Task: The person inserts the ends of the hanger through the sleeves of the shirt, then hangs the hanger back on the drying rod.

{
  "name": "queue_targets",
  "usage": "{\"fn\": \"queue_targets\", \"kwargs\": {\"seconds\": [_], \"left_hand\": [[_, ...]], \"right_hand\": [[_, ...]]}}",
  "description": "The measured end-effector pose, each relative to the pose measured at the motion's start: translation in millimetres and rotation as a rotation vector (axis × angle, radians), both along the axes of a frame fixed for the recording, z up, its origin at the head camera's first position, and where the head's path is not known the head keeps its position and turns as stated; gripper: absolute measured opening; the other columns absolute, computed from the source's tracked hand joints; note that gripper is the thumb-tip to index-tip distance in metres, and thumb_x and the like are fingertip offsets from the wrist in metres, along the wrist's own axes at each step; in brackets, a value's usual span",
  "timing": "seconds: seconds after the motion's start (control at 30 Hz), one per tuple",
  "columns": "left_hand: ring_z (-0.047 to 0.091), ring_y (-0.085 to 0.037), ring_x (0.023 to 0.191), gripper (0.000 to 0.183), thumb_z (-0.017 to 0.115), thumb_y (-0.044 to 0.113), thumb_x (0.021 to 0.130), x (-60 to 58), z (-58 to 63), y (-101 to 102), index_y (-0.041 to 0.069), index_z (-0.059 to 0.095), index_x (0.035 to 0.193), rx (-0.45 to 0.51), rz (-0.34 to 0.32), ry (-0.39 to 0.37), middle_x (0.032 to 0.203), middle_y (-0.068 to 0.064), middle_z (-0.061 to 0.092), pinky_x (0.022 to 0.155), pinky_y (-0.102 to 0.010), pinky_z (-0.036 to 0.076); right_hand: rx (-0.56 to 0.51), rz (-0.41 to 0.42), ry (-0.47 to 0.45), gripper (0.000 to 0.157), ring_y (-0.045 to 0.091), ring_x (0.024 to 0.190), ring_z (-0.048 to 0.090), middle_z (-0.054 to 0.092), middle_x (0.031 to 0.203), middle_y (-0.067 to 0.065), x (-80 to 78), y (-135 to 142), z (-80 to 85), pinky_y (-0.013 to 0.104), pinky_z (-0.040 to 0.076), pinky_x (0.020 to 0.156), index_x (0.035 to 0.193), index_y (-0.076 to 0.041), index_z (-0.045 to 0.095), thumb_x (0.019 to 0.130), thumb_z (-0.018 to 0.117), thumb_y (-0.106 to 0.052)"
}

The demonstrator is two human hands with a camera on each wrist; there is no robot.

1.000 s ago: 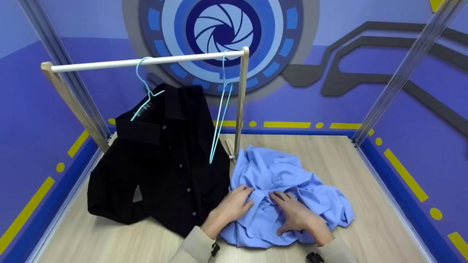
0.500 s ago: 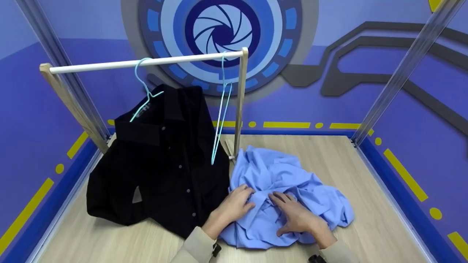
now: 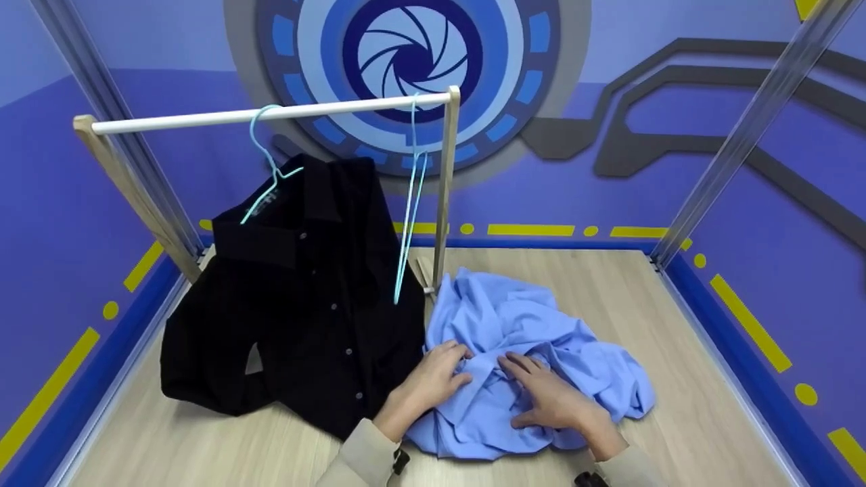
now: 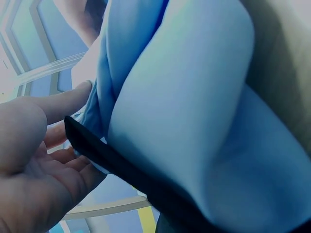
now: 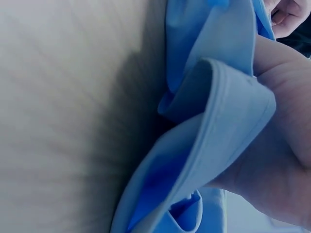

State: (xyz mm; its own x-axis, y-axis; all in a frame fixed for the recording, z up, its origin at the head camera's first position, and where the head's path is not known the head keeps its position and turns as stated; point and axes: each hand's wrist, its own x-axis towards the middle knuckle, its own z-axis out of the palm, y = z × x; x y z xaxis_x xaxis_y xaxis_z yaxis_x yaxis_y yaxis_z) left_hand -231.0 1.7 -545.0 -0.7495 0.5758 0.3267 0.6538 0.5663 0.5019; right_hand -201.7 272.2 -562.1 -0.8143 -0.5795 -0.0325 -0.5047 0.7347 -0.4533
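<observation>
From the head camera, a light-blue shirt (image 3: 500,318) lies bunched on the worktop (image 3: 609,284), toward the near side and well short of the right edge, its rear fold beside the foot of the rack's right post (image 3: 446,196). The left hand (image 3: 427,377) and right hand (image 3: 553,399) rest on it, fingers loose and thumbs apart, neither clenched. A black shirt (image 3: 304,304) droops from a turquoise hanger (image 3: 276,174) onto the worktop's left side; a bare hanger (image 3: 406,237) hangs edge-on from the white rail (image 3: 203,121). Being unweighted and near the post, that one could be knocked loose if the blue cloth were raised carelessly.

The left-wrist view has the thumb against blue folds, with a dark edge close below the fingers; black fabric could get caught up with the blue.

The right-wrist view shows a stitched band (image 5: 238,116) looping beside the palm, fingertips hidden; such tangled folds could twist if pulled.
</observation>
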Motion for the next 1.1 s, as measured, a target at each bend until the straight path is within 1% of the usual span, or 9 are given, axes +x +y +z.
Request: {"fn": "queue_targets", "kwargs": {"seconds": [0.2, 0.33, 0.47, 0.57, 0.67, 0.73, 0.87, 1.0, 1.1], "left_hand": [[0.061, -0.016, 0.088, 0.018, 0.078, 0.013, 0.092, -1.1, -0.7, -4.6, 0.007, 0.066, 0.104, 0.025, 0.009, -0.014, 0.096, -0.002, 0.064, 0.078, -0.03, 0.051], [0.064, -0.017, 0.093, 0.018, 0.078, 0.014, 0.092, -0.9, 0.3, -8.3, 0.007, 0.067, 0.104, 0.052, 0.013, -0.01, 0.099, -0.003, 0.066, 0.082, -0.032, 0.052], [0.065, -0.018, 0.095, 0.017, 0.076, 0.015, 0.094, -0.4, 3.8, -12.1, 0.007, 0.067, 0.106, 0.076, 0.006, 0.001, 0.101, -0.003, 0.066, 0.083, -0.033, 0.053], [0.064, -0.017, 0.095, 0.017, 0.074, 0.017, 0.095, 0.9, 6.6, -14.9, 0.007, 0.066, 0.107, 0.086, -0.01, 0.009, 0.102, -0.003, 0.066, 0.083, -0.031, 0.053], [0.065, -0.017, 0.095, 0.018, 0.073, 0.018, 0.096, 1.9, 8.5, -17.1, 0.007, 0.067, 0.109, 0.097, -0.019, 0.021, 0.104, -0.003, 0.066, 0.084, -0.031, 0.053], [0.065, -0.017, 0.096, 0.018, 0.072, 0.018, 0.097, 2.4, 9.5, -18.2, 0.007, 0.067, 0.109, 0.105, -0.019, 0.036, 0.105, -0.003, 0.066, 0.084, -0.031, 0.054], [0.065, -0.017, 0.096, 0.018, 0.07, 0.019, 0.099, 2.8, 10.9, -20.2, 0.007, 0.067, 0.111, 0.131, -0.022, 0.064, 0.106, -0.003, 0.065, 0.084, -0.031, 0.054], [0.064, -0.015, 0.093, 0.019, 0.069, 0.021, 0.1, 2.5, 12.9, -22.1, 0.006, 0.067, 0.112, 0.167, -0.025, 0.083, 0.105, -0.002, 0.064, 0.083, -0.03, 0.054], [0.063, -0.014, 0.092, 0.019, 0.068, 0.022, 0.1, 2.0, 14.9, -23.7, 0.006, 0.067, 0.112, 0.191, -0.02, 0.093, 0.105, -0.002, 0.063, 0.082, -0.029, 0.054]], "right_hand": [[-0.065, -0.011, 0.005, 0.084, 0.044, 0.145, 0.033, 0.035, 0.16, 0.02, 0.1, 6.3, 5.9, 0.062, 0.034, 0.11, 0.159, -0.006, 0.037, 0.093, 0.077, -0.038], [-0.115, -0.026, 0.074, 0.072, 0.042, 0.143, 0.038, 0.039, 0.158, 0.019, 0.3, 11.1, 10.0, 0.061, 0.036, 0.109, 0.156, -0.006, 0.042, 0.097, 0.072, -0.036], [-0.208, -0.066, 0.261, 0.048, 0.034, 0.134, 0.051, 0.054, 0.147, 0.013, -2.8, 18.5, 15.6, 0.054, 0.043, 0.105, 0.145, -0.005, 0.056, 0.103, 0.066, -0.026], [-0.325, -0.102, 0.448, 0.03, 0.03, 0.123, 0.059, 0.065, 0.131, 0.009, -7.5, 28.8, 21.7, 0.038, 0.045, 0.104, 0.13, -0.002, 0.067, 0.1, 0.064, -0.005], [-0.402, -0.14, 0.548, 0.034, 0.028, 0.115, 0.061, 0.068, 0.121, 0.01, -12.1, 41.4, 27.4, 0.021, 0.04, 0.101, 0.12, 0.001, 0.07, 0.091, 0.059, 0.014], [-0.402, -0.173, 0.541, 0.042, 0.033, 0.118, 0.059, 0.066, 0.125, 0.015, -14.0, 48.4, 29.1, 0.014, 0.033, 0.104, 0.123, 0.004, 0.068, 0.086, 0.055, 0.02], [-0.364, -0.256, 0.415, 0.049, 0.041, 0.124, 0.054, 0.062, 0.131, 0.021, -12.6, 58.3, 27.9, 0.012, 0.026, 0.105, 0.134, 0.007, 0.06, 0.088, 0.05, 0.02], [-0.351, -0.259, 0.285, 0.049, 0.035, 0.122, 0.059, 0.066, 0.127, 0.014, -10.2, 64.3, 26.8, 0.022, 0.038, 0.103, 0.137, 0.005, 0.06, 0.092, 0.047, 0.019], [-0.372, -0.226, 0.198, 0.053, 0.029, 0.119, 0.062, 0.068, 0.125, 0.008, -11.6, 66.4, 28.3, 0.035, 0.047, 0.1, 0.134, -0.001, 0.063, 0.091, 0.043, 0.023]]}}
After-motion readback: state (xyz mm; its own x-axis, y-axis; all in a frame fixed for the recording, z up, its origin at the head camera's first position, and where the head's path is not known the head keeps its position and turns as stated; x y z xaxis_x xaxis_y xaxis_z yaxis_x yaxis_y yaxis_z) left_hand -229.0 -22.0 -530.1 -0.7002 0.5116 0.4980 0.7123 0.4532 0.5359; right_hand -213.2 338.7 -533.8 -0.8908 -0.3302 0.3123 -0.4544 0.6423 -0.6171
